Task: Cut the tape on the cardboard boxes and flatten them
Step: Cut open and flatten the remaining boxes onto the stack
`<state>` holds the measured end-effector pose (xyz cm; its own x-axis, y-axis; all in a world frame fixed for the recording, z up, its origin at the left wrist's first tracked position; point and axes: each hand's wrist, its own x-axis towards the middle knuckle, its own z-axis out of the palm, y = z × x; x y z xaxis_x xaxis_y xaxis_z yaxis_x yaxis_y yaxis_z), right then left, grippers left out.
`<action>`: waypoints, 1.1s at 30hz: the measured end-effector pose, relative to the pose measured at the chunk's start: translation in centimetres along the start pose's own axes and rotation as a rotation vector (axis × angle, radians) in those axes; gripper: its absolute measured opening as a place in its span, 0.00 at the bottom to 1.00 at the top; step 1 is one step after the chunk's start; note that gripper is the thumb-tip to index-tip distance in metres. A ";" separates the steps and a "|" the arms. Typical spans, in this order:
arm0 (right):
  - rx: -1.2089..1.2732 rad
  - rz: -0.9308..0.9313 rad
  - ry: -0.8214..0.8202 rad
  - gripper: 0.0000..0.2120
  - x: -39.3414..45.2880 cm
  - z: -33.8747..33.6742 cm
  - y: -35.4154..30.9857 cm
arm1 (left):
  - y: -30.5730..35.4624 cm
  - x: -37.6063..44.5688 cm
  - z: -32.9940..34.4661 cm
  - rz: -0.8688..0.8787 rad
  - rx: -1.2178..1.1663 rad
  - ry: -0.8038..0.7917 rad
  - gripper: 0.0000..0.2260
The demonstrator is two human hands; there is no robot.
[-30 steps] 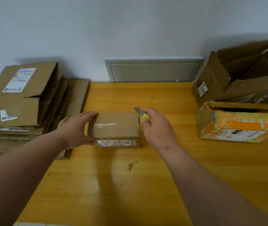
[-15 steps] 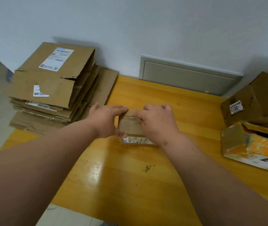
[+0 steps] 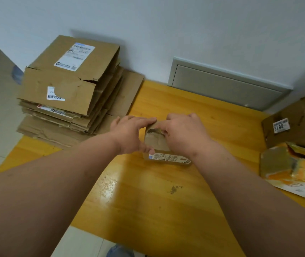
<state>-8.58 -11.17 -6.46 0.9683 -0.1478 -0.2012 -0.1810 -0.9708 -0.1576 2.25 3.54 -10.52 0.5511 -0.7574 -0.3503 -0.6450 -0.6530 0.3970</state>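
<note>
Now we cut: our left hand [image 3: 129, 135] grips the small taped box [image 3: 156, 143] while our right hand [image 3: 183, 135] pinches the knife blade [image 3: 153, 131] at its twelve-o'clock edge; next, a steady slice through the tape.

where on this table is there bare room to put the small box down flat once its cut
The widest bare patch of the wooden table is the near part, between the two forearms, in front of the small box. A narrower strip runs behind the hands, up to the grey wall panel. The left edge is crowded by the flattened stack, the right by unflattened boxes.
</note>
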 end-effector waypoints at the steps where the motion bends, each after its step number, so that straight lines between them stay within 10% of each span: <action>1: -0.004 -0.002 -0.001 0.20 0.1 0.0 -0.1 | 0.0 0.0 0.0 -0.002 -0.006 0.004 0.47; 33: -0.047 0.132 -0.162 0.18 -0.3 -1.2 -0.8 | 0.9 0.1 -0.5 -0.066 0.147 -0.048 0.47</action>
<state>-8.53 -10.57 -5.07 0.8957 -0.2456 -0.3707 -0.2924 -0.9534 -0.0748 1.97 2.88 -9.71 0.5711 -0.7095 -0.4128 -0.6807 -0.6904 0.2450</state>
